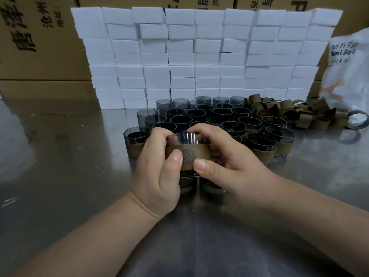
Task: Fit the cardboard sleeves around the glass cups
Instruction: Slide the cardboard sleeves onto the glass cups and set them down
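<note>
A smoky glass cup [186,136] is held just above the steel table [60,156], with a brown cardboard sleeve [188,154] around its middle. My left hand [159,166] grips the cup and sleeve from the left, its thumb pressing on the sleeve's front. From the right, my right hand [221,156] holds it, thumb on the sleeve's lower edge and fingers curled over the rim. Behind stand several grey glass cups [199,114]; those in the front row, such as a sleeved cup [261,146], wear sleeves. Loose sleeves [295,114] lie piled at the right.
A wall of white foam blocks [199,56] stands behind the cups. Brown cartons [36,37] with printed characters rise at the back left. A white plastic bag [347,66] leans at the far right.
</note>
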Motion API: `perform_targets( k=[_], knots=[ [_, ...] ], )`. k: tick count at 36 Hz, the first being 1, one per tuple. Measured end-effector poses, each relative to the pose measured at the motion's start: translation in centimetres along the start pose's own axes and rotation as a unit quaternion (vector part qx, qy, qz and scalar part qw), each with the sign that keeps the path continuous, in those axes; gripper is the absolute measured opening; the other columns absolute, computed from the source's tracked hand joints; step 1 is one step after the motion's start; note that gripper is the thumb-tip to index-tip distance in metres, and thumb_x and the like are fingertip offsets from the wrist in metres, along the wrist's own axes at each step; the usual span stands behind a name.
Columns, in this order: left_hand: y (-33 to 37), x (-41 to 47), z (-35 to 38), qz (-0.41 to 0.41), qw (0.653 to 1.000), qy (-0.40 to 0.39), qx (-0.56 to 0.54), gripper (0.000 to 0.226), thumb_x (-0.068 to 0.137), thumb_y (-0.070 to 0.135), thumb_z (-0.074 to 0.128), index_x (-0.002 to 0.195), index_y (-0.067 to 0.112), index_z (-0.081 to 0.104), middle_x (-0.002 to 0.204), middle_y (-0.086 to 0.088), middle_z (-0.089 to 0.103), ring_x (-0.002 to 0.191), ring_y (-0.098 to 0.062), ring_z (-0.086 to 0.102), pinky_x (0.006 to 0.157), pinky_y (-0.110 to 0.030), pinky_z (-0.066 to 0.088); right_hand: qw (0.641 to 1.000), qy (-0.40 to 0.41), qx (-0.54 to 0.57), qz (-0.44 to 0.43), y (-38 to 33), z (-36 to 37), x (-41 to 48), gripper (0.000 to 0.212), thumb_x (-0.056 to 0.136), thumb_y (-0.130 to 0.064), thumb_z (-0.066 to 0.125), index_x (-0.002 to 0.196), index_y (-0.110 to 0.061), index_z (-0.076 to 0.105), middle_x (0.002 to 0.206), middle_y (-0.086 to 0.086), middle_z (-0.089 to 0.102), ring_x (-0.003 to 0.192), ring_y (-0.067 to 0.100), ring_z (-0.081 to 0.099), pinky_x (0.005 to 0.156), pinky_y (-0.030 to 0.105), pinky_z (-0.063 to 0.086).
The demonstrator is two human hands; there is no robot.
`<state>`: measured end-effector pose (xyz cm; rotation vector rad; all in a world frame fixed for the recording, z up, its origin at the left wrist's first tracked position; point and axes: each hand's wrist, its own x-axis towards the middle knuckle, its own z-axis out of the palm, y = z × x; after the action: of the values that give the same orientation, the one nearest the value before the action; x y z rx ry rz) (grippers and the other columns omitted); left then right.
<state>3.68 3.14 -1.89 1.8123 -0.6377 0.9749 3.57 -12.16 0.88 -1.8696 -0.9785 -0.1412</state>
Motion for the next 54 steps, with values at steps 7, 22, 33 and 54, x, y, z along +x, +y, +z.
perform_targets(
  k=[7,22,33,54],
  knots=[
    [0.07,-0.05,0.03,-0.002,1.000,-0.001,-0.009,0.026,0.081,0.034,0.031,0.082,0.011,0.044,0.073,-0.014,0.049,0.065,-0.024,0.047,0.058,-0.035,0.038,1.000,0.008,0.004,-0.004,-0.05,0.04,-0.08,0.037,0.076,-0.049,0.053,0.111,-0.060,0.044,0.106,-0.010,0.048,0.099,0.014,0.053,0.083,0.045,0.051],
    [0.16,-0.06,0.16,-0.004,1.000,-0.004,-0.019,0.025,0.083,0.032,0.030,0.081,0.011,0.043,0.070,-0.014,0.049,0.062,-0.023,0.046,0.057,-0.031,0.038,0.999,0.022,-0.027,-0.015,-0.56,0.03,-0.07,0.033,0.077,-0.049,0.051,0.110,-0.050,0.046,0.102,-0.007,0.049,0.096,0.013,0.053,0.085,0.042,0.048],
    [0.04,-0.33,0.35,0.001,1.000,0.018,-0.010,0.020,0.085,0.033,0.029,0.088,0.021,0.045,0.076,-0.005,0.051,0.068,-0.017,0.049,0.062,-0.026,0.040,0.993,0.029,-0.113,-0.028,-0.28,-0.03,-0.03,0.042,0.079,-0.056,0.044,0.120,-0.052,0.035,0.106,-0.012,0.046,0.100,0.007,0.050,0.088,0.035,0.046],
    [0.95,-0.01,0.24,0.063,0.995,-0.025,0.066,0.073,0.094,0.057,0.017,0.135,-0.002,0.026,0.128,-0.014,0.042,0.123,0.003,0.035,0.102,-0.011,0.027,0.974,0.040,-0.212,-0.073,-0.36,-0.19,-0.09,0.068,0.074,-0.081,0.024,0.128,-0.056,-0.009,0.124,-0.010,0.030,0.105,0.004,0.044,0.091,0.032,0.044]
  ],
)
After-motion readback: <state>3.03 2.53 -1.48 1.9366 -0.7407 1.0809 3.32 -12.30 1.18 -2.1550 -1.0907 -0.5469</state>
